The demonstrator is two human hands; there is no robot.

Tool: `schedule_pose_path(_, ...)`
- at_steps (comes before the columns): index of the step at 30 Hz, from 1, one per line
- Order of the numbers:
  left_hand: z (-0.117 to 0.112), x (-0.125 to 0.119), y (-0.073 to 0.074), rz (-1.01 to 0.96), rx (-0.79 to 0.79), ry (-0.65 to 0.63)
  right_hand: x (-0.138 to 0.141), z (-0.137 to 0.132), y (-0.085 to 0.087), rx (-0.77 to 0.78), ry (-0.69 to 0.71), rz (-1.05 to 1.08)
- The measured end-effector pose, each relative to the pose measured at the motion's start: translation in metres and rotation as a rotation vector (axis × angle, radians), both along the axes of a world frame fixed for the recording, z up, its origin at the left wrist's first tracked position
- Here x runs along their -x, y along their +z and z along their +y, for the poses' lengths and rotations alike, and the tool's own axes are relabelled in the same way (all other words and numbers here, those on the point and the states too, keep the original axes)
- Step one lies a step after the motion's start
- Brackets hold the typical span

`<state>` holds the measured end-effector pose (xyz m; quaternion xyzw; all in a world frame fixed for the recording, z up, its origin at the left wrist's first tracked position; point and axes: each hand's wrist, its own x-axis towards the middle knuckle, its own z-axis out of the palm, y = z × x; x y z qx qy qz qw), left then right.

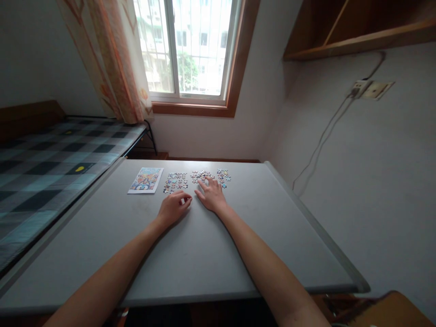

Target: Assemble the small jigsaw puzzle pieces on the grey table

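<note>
Small jigsaw puzzle pieces lie on the table in three groups: a left group [175,180] spread in loose rows, a denser middle pile [200,175], and a right group [224,175]. My left hand [173,208] rests just in front of the left group, its thumb and forefinger tips brought together; anything between them is too small to make out. Over the near edge of the middle pile, my right hand [213,195] lies palm down with fingers spread, covering some pieces. A colourful printed picture sheet [146,180] is flat to the left of the pieces.
The pale table [190,259] has raised edge strips at its sides. A bed with a checked cover [102,147] stands at the left. Beyond are a curtain [112,59] and a window; a wooden shelf [340,47] and cable [320,143] are on the right wall.
</note>
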<state>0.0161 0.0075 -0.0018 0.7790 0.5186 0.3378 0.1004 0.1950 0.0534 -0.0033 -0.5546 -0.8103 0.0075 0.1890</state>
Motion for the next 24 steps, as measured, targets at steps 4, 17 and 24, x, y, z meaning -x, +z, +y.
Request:
schedule_pose_path(4,-0.0004,0.0001,0.0002,0.001,-0.002,0.003,0.0050,0.0072,0.0007,0.003,-0.045,-0.005)
schedule_pose_path(17,-0.0011,-0.0003,0.0015,0.008,0.022,0.014,0.0089,0.0060,0.0058,0.023,-0.092,-0.032)
schedule_pose_path(24,0.0001,0.0001,0.0003,-0.013,0.015,0.005,0.0071,0.0067,0.0030,-0.050,-0.086,0.033)
